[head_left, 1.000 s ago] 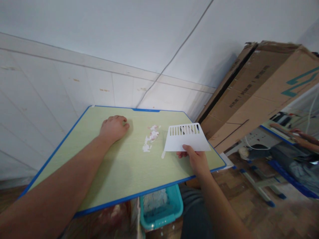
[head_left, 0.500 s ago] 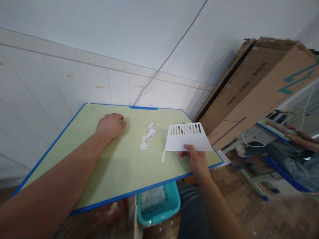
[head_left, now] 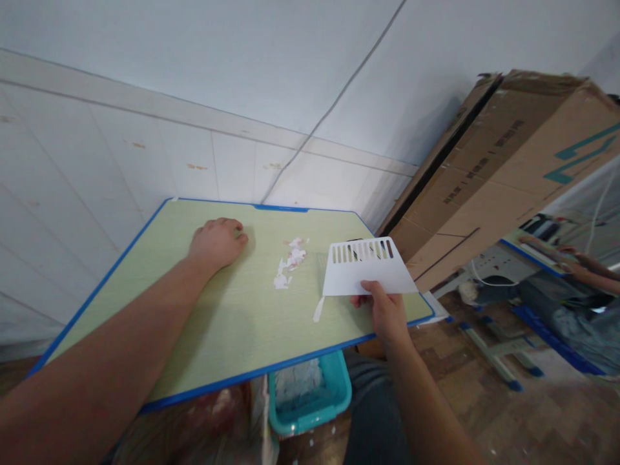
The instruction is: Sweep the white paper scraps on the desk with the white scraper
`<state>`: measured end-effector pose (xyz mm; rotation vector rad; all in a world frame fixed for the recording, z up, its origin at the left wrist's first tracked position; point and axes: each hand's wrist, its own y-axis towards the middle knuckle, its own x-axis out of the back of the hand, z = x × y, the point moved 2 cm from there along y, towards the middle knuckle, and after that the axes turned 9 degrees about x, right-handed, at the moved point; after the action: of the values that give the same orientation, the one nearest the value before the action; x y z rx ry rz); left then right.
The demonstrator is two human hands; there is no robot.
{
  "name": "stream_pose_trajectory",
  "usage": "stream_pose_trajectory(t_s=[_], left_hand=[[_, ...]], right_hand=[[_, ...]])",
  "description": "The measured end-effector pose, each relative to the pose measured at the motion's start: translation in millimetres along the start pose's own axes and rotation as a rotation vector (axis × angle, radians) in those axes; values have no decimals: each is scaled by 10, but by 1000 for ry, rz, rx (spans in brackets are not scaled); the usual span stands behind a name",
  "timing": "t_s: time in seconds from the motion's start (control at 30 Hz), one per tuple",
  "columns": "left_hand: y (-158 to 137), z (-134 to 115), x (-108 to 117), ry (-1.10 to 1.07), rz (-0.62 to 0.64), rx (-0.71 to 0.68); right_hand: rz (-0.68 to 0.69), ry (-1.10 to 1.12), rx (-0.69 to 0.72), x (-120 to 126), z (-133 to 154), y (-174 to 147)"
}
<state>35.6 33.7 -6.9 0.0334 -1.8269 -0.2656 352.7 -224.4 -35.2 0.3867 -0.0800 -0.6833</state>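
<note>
Right hand: you grip the scraper.
Scraps: just left of it.
Left hand: curled, empty, resting on the desk.

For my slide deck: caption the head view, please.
Right hand holds a white slotted scraper above a green desk; left hand rests beside scraped white bits.

White plastic scraper held above the surface's right edge.
Flat, slotted along its far edge, tilted up; white scraps lie mid-surface.
</note>
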Motion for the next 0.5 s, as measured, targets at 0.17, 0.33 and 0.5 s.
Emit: stream_pose_trajectory(t_s=[0.17,0.33,0.5], left_hand=[[-26,-27,36,6,19,-5],[-26,-20,30,-10,8,-5],[-6,-4,5,-2,6,-7]], right_hand=[[15,-4,-7,-24,17,-14],[3,-20,-36,-25,81,-20],[46,-41,-18,-21,122,-27]])
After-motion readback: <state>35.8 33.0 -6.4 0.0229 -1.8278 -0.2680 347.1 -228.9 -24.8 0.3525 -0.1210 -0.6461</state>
